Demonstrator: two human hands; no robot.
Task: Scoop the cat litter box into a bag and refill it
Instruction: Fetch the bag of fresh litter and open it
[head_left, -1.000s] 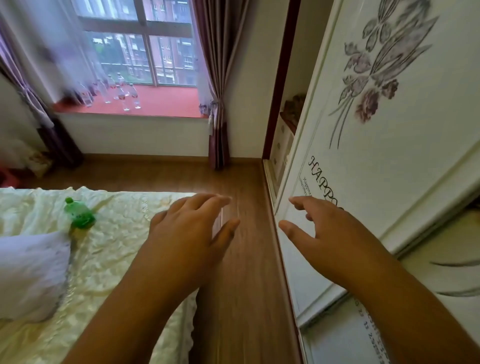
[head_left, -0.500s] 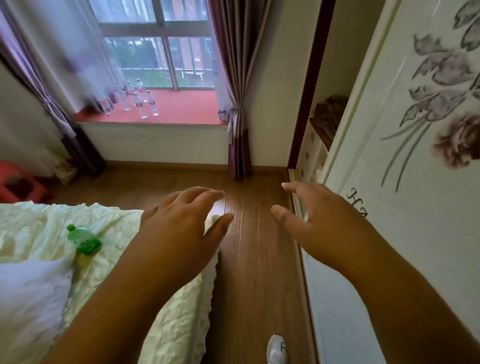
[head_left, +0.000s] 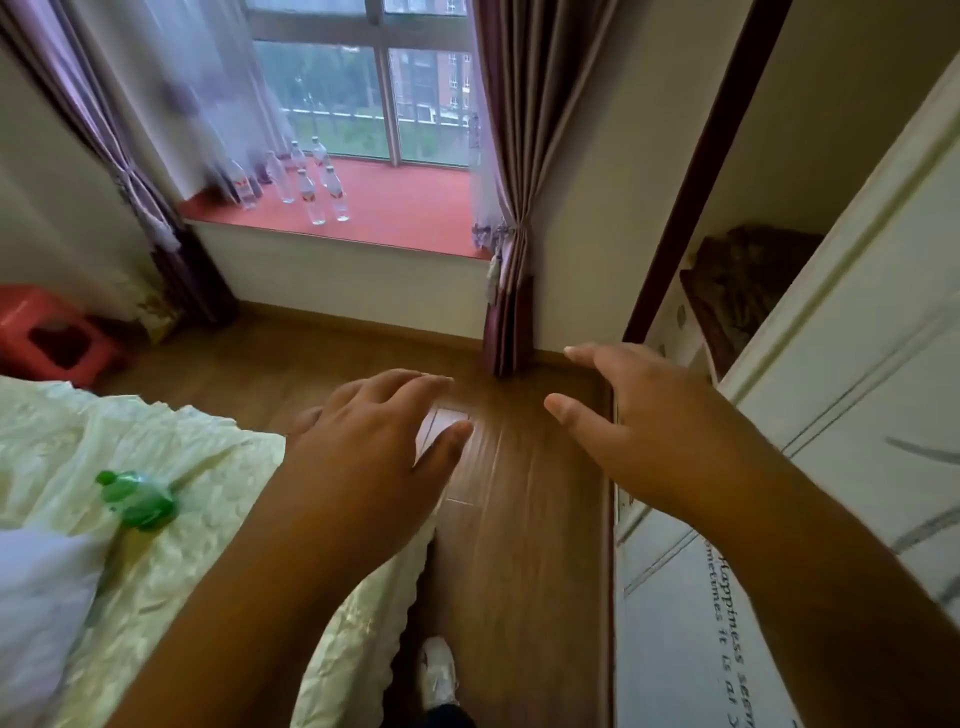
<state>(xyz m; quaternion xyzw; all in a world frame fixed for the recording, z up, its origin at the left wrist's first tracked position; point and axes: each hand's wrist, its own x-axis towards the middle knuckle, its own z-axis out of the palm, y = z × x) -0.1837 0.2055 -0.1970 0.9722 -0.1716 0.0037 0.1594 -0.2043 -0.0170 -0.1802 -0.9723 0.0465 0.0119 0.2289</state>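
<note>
No litter box, scoop or bag is in view. My left hand (head_left: 363, 447) is held out in front of me over the corner of the bed, fingers spread, holding nothing. My right hand (head_left: 639, 421) is stretched forward beside the white wardrobe door, fingers apart and empty. Both hands hover above a strip of wooden floor (head_left: 519, 519).
A bed with a pale yellow cover (head_left: 156, 545) fills the left, with a green bottle (head_left: 137, 499) and a white pillow (head_left: 36, 613) on it. The white wardrobe (head_left: 805, 467) stands on the right. Ahead are a red window ledge (head_left: 395, 208) with several bottles, curtains (head_left: 511, 208) and a red stool (head_left: 47, 338). My white shoe (head_left: 436, 670) shows below.
I have moved forward along the gap between bed and wardrobe; the window and ledge look closer. Both hands stay raised and empty.
</note>
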